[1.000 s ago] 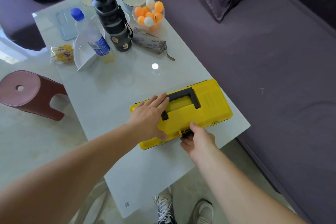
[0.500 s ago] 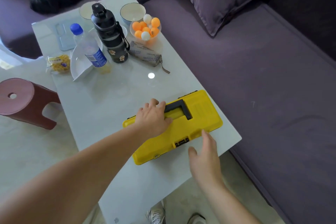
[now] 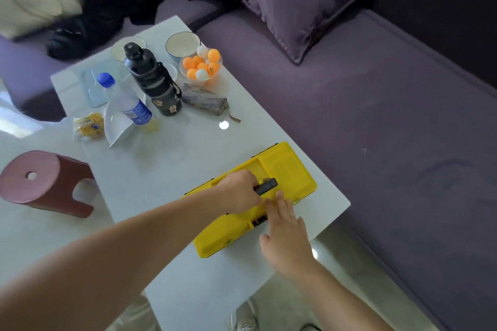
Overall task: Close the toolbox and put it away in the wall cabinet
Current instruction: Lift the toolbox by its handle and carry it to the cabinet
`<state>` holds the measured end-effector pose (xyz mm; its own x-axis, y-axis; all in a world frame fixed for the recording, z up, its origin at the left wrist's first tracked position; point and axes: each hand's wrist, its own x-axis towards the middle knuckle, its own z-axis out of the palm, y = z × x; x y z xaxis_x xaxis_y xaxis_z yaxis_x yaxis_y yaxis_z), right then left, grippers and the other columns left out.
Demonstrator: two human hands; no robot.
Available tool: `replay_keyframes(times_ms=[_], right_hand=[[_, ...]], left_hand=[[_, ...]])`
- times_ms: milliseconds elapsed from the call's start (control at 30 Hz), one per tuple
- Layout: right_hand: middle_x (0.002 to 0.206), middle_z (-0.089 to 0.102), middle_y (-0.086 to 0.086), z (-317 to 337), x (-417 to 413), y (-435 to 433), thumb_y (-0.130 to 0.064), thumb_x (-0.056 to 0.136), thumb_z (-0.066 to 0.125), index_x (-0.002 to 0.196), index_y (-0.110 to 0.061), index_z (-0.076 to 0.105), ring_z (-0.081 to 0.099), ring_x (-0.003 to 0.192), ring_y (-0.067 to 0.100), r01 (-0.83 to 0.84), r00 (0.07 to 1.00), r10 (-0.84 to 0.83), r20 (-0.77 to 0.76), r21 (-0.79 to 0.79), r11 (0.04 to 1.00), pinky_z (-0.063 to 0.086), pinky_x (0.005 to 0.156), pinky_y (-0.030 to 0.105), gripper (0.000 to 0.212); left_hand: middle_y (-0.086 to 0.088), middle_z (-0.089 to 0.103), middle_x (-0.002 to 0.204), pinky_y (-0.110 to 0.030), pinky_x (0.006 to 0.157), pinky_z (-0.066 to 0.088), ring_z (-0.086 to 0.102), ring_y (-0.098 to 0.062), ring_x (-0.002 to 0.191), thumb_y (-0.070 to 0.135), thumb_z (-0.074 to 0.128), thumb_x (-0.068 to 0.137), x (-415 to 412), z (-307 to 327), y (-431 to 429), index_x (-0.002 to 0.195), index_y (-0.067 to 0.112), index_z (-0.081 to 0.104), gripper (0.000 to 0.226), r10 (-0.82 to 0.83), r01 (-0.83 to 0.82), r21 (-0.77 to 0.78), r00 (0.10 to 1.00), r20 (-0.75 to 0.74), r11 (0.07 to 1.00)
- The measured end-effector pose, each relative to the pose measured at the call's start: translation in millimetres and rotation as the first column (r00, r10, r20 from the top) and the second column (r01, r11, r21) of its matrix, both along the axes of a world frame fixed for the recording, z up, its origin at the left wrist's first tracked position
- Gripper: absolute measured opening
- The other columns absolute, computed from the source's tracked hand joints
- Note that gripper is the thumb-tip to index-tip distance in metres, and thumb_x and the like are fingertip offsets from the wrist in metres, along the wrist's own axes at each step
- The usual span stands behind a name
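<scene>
White table (image 3: pixel 166 174) positioned beside purple sofa (image 3: pixel 376 129). Yellow toolbox (image 3: pixel 287 169) located at near right end of table, lid shut, lying flat. Black handle (image 3: pixel 267 185) gripped by left hand (image 3: pixel 239 192), fingers curled around it. Right hand (image 3: pixel 289 236) held over toolbox front edge near latch (image 3: pixel 259 220), fingers extended and spread, nothing gripped. Black bottle (image 3: pixel 153 80), clear water bottle (image 3: pixel 125 101), bowl of ping-pong balls (image 3: pixel 201 66) grouped at far end of table. Red stool (image 3: pixel 45 183) placed on floor left of table.
</scene>
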<state>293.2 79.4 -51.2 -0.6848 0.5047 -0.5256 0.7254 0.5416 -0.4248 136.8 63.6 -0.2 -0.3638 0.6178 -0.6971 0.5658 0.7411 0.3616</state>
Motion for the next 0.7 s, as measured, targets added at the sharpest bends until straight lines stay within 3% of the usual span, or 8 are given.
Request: replay_keyframes(times_ms=[133,267,433,567,700], right_hand=[[0.161,-0.019,0.002,17,9,1,-0.024,0.093,0.042,0.152,-0.025,0.0,-0.011,0.147,0.027,-0.034,0.999,0.034,0.032,0.003,0.999,0.006,0.117,0.051,0.072],[0.16,-0.019,0.004,60,32,2,-0.029,0.094,0.042,0.152,-0.021,-0.002,-0.012,0.147,0.029,-0.116,0.993,0.116,0.002,0.113,0.987,0.003,0.117,0.052,0.074],[0.161,-0.016,0.002,159,71,18,-0.043,0.096,0.034,0.152,-0.023,0.001,-0.014,0.147,0.025,-0.086,0.985,0.115,-0.128,0.214,0.973,-0.003,0.116,0.05,0.068],[0.161,-0.015,0.003,244,110,44,-0.058,0.093,0.024,0.152,-0.023,0.004,-0.017,0.146,0.023,-0.001,0.964,0.075,-0.254,0.278,0.961,-0.006,0.117,0.047,0.071],[0.161,-0.014,0.004,327,163,79,-0.065,0.089,0.015,0.152,-0.023,0.002,-0.022,0.145,0.021,0.081,0.924,0.065,-0.378,0.359,0.93,-0.007,0.117,0.045,0.077]], left_hand=[[-0.009,0.055,0.077,-0.033,0.062,0.046,0.054,-0.024,0.067,0.021,0.06,0.086,12,14,1,0.095,0.005,0.063,0.02,0.159,-0.152,-0.063,0.977,0.14,0.986],[-0.006,0.059,0.067,-0.03,0.057,0.051,0.058,-0.019,0.053,0.023,0.066,0.081,22,61,6,0.082,0.006,0.062,0.018,0.276,-0.267,-0.071,0.932,0.235,0.961],[-0.005,0.061,0.062,-0.025,0.05,0.053,0.059,-0.017,0.044,0.049,0.065,0.081,54,177,30,0.074,0.01,0.063,0.04,0.356,-0.353,-0.073,0.87,0.343,0.933],[-0.009,0.067,0.073,-0.038,0.068,0.06,0.066,-0.026,0.057,0.068,0.051,0.08,95,285,62,0.081,0.009,0.066,0.061,0.313,-0.325,-0.017,0.894,0.321,0.946],[-0.009,0.065,0.071,-0.032,0.06,0.057,0.064,-0.028,0.056,0.073,0.04,0.082,155,388,98,0.081,0.007,0.064,0.07,0.27,-0.307,0.119,0.929,0.253,0.944]])
